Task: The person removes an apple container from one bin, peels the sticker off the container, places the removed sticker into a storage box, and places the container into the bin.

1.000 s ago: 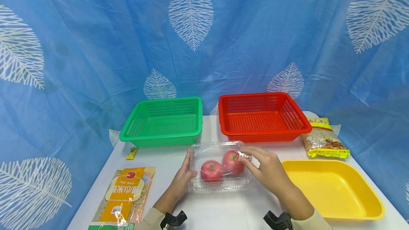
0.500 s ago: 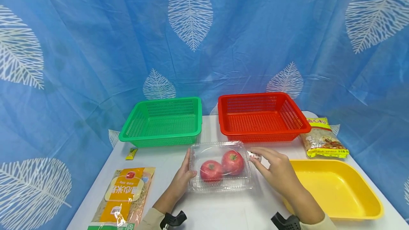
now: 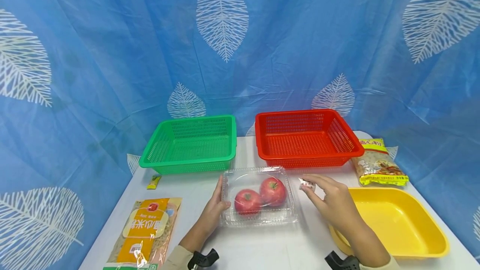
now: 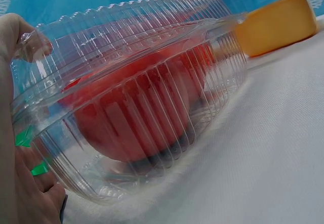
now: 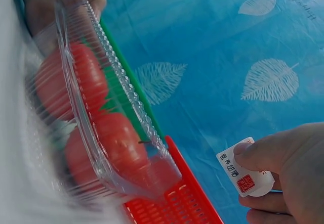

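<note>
A clear plastic clamshell box (image 3: 258, 220) with a ribbed lid lies on the white table, its lid down. Inside it two red apples (image 3: 248, 201) sit side by side. My left hand (image 3: 211, 211) grips the box's left end; in the left wrist view the thumb (image 4: 35, 44) lies over the lid's edge and the fingers are lower down the side. Right of the box, my right hand (image 3: 331, 199) pinches a small white packet (image 5: 237, 164) with black characters and a red square print between thumb and fingers. The packet is apart from the box.
Behind the box stand a green basket (image 3: 187, 166) and a red basket (image 3: 311, 159). A yellow tray (image 3: 393, 224) sits right, under my right forearm. Bags of dry food lie front left (image 3: 144, 232) and back right (image 3: 382, 166). A tiny yellow packet (image 3: 153, 182) rests near the green basket.
My right hand has drawn away from the lid to the right, with the white packet in its pinch, which overlapped the box's right end before. The left hand and box have stayed put.
</note>
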`<state>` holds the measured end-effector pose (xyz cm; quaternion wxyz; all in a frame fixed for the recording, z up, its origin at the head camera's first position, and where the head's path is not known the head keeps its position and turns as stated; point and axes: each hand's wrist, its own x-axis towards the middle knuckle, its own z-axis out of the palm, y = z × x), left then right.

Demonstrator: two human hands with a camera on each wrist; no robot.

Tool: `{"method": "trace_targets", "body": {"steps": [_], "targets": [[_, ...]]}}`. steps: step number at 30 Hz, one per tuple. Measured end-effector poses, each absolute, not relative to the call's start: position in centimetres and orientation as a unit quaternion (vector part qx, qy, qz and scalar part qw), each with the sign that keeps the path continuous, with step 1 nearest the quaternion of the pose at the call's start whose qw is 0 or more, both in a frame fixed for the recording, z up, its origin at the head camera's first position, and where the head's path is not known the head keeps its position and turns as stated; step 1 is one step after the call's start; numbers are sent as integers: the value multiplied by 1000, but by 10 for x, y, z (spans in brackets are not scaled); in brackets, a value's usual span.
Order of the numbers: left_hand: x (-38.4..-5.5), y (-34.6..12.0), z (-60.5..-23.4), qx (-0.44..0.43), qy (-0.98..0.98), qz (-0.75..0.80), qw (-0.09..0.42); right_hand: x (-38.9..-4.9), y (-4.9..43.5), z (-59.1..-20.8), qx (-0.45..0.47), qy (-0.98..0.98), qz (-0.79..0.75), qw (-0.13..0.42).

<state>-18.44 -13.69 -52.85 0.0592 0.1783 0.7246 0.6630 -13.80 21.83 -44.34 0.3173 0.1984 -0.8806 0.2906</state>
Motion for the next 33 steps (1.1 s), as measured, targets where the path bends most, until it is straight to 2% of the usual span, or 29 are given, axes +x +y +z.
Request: {"method": "trace_targets", "body": {"steps": [7, 15, 25, 33], "targets": [[-184, -136, -529, 179, 728, 660, 58, -133, 224, -444, 187, -882, 284, 327], [-184, -137, -530, 182, 728, 658, 57, -121, 233, -445, 110, -912, 296, 264], [-184, -137, -528, 177, 730, 658, 58, -117, 252, -451, 100, -902, 297, 297], [-184, -136, -529, 179, 728, 659, 56, -111, 264, -451, 59, -916, 284, 277]]}}
